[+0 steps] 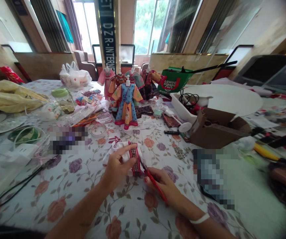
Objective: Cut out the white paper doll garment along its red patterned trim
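Observation:
My left hand (116, 167) is closed on a small white cloth piece (123, 146) with a red-edged, dark patterned band (135, 161) along its right side. The thumb and forefinger lie on the band. In my right hand (164, 184) is a pair of scissors (155, 183) with red handles and dark blades, gripped by the handles. The blades point up and left, right beside the band's red edge. Whether they touch the cloth I cannot tell. Beyond the hands stands a small doll-sized blue and orange dress (127, 104) on a stand.
Several more small garments on stands (138, 78) stand behind the blue dress. A tape roll (99, 130) lies ahead of my left hand. To the right are a brown cardboard box (217, 129) and a white bin (182, 106). A lidded jar (63, 100) stands at left on the flowered tablecloth (83, 189).

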A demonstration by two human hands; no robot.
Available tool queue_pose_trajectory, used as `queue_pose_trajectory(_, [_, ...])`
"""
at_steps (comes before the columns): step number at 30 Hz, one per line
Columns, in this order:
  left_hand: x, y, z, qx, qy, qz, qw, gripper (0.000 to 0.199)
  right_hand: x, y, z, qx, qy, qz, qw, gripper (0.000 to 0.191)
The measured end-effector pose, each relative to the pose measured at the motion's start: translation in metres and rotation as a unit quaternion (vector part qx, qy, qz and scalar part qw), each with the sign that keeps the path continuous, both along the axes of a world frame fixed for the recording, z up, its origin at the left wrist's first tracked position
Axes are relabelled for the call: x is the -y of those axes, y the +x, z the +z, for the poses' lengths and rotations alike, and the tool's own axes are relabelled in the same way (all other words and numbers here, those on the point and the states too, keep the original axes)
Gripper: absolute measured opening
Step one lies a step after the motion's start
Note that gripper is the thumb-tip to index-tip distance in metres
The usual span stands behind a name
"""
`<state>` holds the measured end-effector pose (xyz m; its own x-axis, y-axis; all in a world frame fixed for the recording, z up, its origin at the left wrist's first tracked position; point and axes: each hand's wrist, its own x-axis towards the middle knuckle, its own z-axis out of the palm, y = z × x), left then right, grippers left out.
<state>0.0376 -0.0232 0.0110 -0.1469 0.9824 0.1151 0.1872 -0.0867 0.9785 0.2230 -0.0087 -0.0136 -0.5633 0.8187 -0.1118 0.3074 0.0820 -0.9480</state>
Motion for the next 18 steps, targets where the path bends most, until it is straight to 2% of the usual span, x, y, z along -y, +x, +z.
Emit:
queue_pose_trajectory(8, [0.0008,0.0050,-0.0051,0.073,0.010,-0.015,0.997,0.037,0.0010,0.0001,0.0001,-0.047,-0.053,0.001,0.997,0.060])
queue_pose_trajectory(13, [0.0011,0.0057,-0.0094,0.084,-0.011,-0.031,0.996,0.038,0.0018,-0.0001,0.0007,-0.061,-0.055,-0.002,0.997,0.058])
queue_pose_trajectory(18, [0.0030,0.0067,-0.0097,0.075,-0.007,-0.020,0.997,0.038,0.0016,-0.0004,0.0000,-0.061,-0.056,0.004,0.997,0.059])
